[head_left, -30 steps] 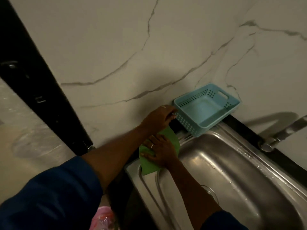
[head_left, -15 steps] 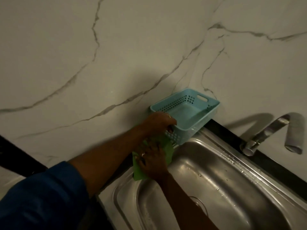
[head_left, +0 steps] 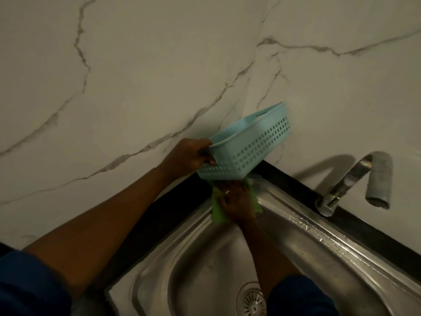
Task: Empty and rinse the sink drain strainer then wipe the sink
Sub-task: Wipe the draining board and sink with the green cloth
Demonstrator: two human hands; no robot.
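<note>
A steel sink (head_left: 319, 254) fills the lower right, its round drain strainer (head_left: 251, 301) partly hidden behind my right sleeve. My left hand (head_left: 189, 156) grips the near rim of a light blue perforated basket (head_left: 248, 147) and holds it tilted up off the sink's back corner, against the wall. Under the raised basket my right hand (head_left: 237, 201) presses a green cloth (head_left: 216, 210) flat onto the sink's rim at that corner. The fingertips of my right hand are hidden beneath the basket.
A metal tap (head_left: 355, 181) stands on the black counter strip (head_left: 364, 229) behind the sink, its spout pointing down over the basin. A white marbled wall (head_left: 159, 76) rises right behind. Water drops lie on the sink's back ledge.
My left hand has lifted and tilted the basket up off the sink corner. My right hand has slid the green cloth farther back, under where the basket stood.
</note>
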